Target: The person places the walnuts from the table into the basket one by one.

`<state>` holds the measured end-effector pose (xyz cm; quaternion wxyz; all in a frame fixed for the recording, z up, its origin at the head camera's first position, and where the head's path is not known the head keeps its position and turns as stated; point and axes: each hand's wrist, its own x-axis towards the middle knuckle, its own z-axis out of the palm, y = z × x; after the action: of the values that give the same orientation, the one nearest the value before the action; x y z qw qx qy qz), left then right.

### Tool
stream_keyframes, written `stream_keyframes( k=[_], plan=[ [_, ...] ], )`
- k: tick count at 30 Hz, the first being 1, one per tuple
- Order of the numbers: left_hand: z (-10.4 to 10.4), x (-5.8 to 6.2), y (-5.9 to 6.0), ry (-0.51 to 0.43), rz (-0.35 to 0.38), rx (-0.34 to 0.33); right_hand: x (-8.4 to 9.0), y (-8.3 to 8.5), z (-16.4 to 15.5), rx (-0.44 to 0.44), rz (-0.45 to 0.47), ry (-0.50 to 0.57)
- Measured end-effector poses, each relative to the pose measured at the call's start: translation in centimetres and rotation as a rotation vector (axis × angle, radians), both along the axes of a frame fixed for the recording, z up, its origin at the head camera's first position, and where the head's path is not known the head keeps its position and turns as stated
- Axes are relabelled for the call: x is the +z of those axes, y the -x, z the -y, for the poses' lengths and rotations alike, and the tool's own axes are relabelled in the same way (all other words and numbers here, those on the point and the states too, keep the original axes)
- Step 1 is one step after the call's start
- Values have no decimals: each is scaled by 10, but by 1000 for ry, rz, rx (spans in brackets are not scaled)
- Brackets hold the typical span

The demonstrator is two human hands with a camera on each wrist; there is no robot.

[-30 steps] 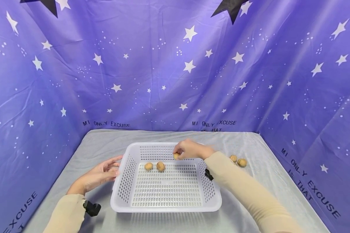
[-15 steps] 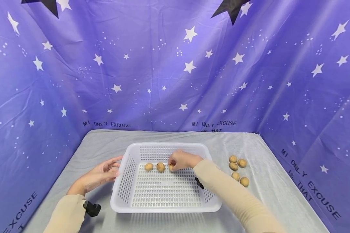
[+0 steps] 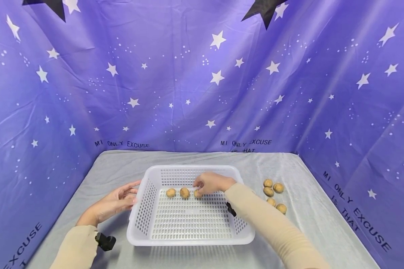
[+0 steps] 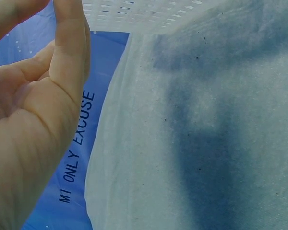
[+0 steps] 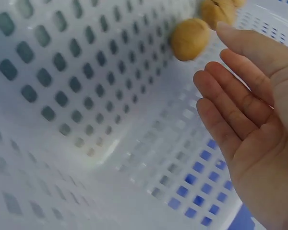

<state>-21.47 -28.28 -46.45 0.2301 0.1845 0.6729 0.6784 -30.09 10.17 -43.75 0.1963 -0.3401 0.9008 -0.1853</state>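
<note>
Grey cloth [image 3: 309, 228] under a white basket [image 3: 190, 242], five walnuts [image 3: 278, 188] beside it

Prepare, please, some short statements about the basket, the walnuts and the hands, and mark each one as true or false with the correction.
1. The left hand touches the left side of the white basket. True.
2. Three walnuts lie in a row in the basket. True.
3. That row lies along the basket's near wall. False: it lies nearer the far wall.
4. The right hand is inside the basket, by the row's rightmost walnut. True.
5. More walnuts lie left of the basket. False: five walnuts lie on the gray cloth to its right.
</note>
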Motion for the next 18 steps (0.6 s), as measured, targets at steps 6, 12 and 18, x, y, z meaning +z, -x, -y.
stream_keyframes(
  k=[6,12,18],
  plan=[
    [1,-1,0,-9,0,-4,25,0,-8,-11,20,104],
    [0,-1,0,-15,1,-8,43,3,-29,-23,-22,149],
    [1,-1,1,-20,-2,-20,57,2,-64,-54,-110,215]
  ],
)
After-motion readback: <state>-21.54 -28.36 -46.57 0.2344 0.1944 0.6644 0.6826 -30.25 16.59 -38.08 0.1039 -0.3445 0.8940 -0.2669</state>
